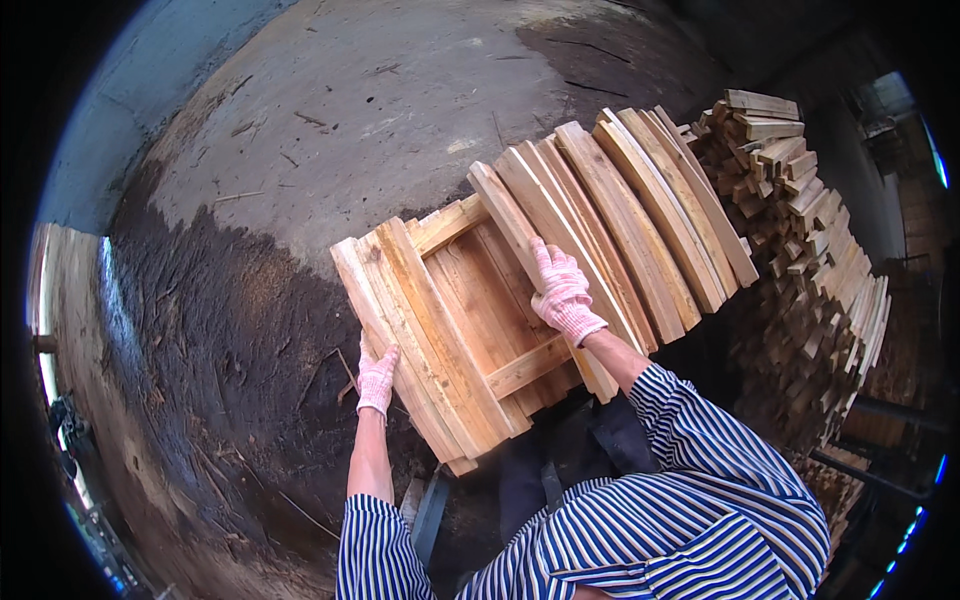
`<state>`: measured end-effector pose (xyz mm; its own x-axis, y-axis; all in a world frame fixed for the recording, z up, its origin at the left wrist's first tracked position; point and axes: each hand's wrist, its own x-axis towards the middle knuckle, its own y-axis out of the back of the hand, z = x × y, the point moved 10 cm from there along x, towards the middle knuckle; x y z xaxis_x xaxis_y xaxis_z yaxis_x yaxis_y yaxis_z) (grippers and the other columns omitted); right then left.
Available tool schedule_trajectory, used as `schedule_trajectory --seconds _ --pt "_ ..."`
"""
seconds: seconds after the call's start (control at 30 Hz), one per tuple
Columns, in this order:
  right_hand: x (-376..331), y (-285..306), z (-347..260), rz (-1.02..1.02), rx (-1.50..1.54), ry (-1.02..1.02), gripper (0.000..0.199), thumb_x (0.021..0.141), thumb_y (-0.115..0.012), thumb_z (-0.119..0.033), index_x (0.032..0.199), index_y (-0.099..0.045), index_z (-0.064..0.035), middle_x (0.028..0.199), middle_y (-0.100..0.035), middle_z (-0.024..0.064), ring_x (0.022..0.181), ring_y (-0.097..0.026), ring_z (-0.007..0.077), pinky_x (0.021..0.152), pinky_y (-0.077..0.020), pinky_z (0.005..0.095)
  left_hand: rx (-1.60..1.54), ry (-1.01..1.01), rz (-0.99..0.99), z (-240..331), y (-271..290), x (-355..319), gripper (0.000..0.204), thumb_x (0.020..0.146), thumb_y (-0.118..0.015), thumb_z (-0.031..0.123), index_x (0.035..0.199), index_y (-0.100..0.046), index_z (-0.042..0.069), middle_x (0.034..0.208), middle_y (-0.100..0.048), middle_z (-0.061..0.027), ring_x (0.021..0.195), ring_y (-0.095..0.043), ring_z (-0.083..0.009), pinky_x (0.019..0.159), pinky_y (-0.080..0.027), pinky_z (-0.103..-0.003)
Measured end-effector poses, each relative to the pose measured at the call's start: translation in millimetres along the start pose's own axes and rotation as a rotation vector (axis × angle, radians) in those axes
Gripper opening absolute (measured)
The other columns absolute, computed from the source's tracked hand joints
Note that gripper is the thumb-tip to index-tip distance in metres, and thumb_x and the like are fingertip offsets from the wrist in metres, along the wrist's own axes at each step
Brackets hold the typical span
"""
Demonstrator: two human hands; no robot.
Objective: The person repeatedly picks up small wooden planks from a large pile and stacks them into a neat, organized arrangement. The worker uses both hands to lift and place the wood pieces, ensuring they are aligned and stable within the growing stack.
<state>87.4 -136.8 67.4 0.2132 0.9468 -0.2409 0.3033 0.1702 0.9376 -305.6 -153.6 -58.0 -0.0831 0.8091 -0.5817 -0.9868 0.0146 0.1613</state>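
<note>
Both my hands wear pink-and-white knit gloves. In front of me lies a stack of pale sawn planks, its top layer split by a gap. My right hand [565, 292] is closed on a wooden plank [508, 220] at the right side of this gap. At the left end, my left hand [375, 378] grips the edge of the outermost plank [405, 365], its fingertips partly hidden by the wood. Two crosswise strips [447, 226] show in the gap, above a lower layer of boards [487, 300]. More planks [625, 225] lean in a row to the right.
A tall pile of cut lumber [800, 250] stands at the right. The concrete floor [400, 100] carries scattered wood splinters, with dark, damp-looking ground [230, 370] on the left. A bluish wall [150, 90] rises at far left. A metal bar [430, 520] is near my legs.
</note>
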Motion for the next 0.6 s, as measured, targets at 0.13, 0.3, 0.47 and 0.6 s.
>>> schedule_trajectory --seconds 0.13,0.3,0.47,0.6 --pt "-8 -50 -28 -0.190 0.275 -0.073 0.100 0.075 -0.073 -0.020 0.160 -0.019 -0.0280 0.153 -0.037 0.0215 0.132 -0.046 0.0385 0.108 -0.0449 0.0459 -0.049 -0.070 -0.051 4 -5 8 0.086 0.090 -0.071 0.007 0.159 -0.021 0.010 0.136 -0.057 -0.0143 0.115 -0.060 -0.0214 0.099 -0.049 -0.032" --pt "-13 -106 -59 -0.343 0.551 0.019 0.095 0.081 -0.072 -0.035 0.158 -0.017 -0.0379 0.157 -0.031 0.0257 0.143 -0.036 0.0404 0.116 -0.0362 0.0469 -0.061 -0.065 -0.064 9 -9 4 0.085 0.090 -0.071 0.006 0.159 -0.021 0.009 0.138 -0.057 -0.0120 0.114 -0.061 -0.0201 0.101 -0.048 -0.032" --pt "-13 -104 -64 -0.336 0.572 -0.041 0.084 0.084 -0.071 -0.037 0.155 -0.027 -0.0412 0.156 -0.033 0.0240 0.139 -0.042 0.0409 0.112 -0.0402 0.0475 -0.112 -0.068 -0.054 11 0 -1 0.083 0.091 -0.069 0.003 0.159 -0.021 0.009 0.136 -0.057 -0.0141 0.112 -0.061 -0.0204 0.098 -0.050 -0.031" --pt "-18 -76 -51 -0.113 0.304 -0.083 0.071 0.088 -0.066 -0.041 0.153 -0.037 -0.0352 0.147 -0.043 0.0225 0.126 -0.050 0.0415 0.102 -0.0463 0.0505 -0.124 -0.056 -0.019 7 0 -2 0.083 0.091 -0.069 0.003 0.159 -0.021 0.008 0.134 -0.058 -0.0136 0.113 -0.061 -0.0208 0.098 -0.050 -0.032"
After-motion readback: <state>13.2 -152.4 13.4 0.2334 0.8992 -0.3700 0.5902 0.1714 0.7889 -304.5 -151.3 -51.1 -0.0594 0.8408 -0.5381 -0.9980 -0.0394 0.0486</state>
